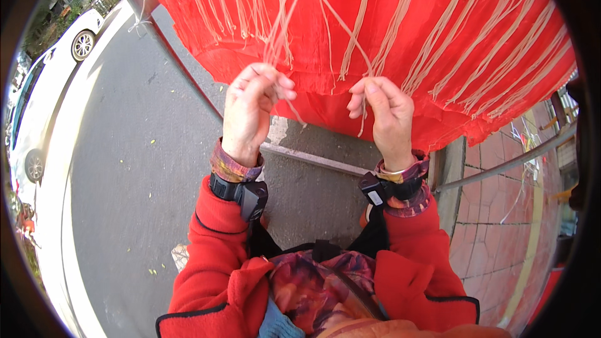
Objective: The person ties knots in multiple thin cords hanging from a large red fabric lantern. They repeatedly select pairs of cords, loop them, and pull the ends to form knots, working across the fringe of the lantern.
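Observation:
A large sheet of red fabric (310, 65) spreads before me, with many bundles of pale cords (404, 0) lying over it. My left hand (253, 103) pinches several pale strands (281, 33) between thumb and fingers, and loose ends hang below it. To its right, my right hand (387, 108) pinches another pale cord (345, 26) with thumb and forefinger; its end dangles under the fingers. Both cords run up and come together near the top edge of the view. The hands are apart, level with the lower part of the fabric.
A curved metal pipe (171, 56) runs down at the left, and another metal pipe (507, 162) stands at the right. A straight metal bar (319, 159) crosses below my hands. White cars (61, 61) are at the far left; red paving (488, 211) lies right.

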A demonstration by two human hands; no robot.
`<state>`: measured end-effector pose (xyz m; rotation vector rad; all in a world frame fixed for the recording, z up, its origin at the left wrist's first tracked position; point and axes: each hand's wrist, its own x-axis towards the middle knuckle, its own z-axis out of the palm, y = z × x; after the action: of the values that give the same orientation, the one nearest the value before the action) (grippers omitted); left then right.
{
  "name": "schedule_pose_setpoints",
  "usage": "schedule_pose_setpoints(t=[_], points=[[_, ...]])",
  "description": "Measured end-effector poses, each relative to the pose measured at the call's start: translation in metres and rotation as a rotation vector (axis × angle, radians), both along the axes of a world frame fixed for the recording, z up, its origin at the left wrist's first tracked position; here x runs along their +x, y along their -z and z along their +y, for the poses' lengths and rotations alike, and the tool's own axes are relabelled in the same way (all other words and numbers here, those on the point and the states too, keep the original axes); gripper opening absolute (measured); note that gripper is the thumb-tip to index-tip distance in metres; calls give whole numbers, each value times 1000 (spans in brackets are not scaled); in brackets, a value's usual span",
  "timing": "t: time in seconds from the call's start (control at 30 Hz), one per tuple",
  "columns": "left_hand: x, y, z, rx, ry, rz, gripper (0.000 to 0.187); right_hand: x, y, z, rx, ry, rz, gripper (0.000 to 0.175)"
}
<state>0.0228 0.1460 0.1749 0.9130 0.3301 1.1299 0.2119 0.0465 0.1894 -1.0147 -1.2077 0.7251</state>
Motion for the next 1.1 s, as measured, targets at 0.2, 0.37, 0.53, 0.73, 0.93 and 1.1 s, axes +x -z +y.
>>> schedule_pose_setpoints(t=[0.2,0.37,0.53,0.73,0.93,1.1], points=[[19,-3,-21,50,274,174,18,-18,7,1,-90,-168,-134,23],[25,2,-22,41,191,232,12,-15,9,3,-94,-234,-163,25],[23,2,-22,63,207,195,12,-14,7,2,-116,-239,-216,28],[16,4,-14,63,17,252,11,-15,4,3,-54,-128,-142,23],[-12,3,14,-109,-138,-96,14,-17,-3,-11,84,-203,-378,14],[-22,6,23,-91,-187,-124,12,1,0,2,0,275,-449,13]])
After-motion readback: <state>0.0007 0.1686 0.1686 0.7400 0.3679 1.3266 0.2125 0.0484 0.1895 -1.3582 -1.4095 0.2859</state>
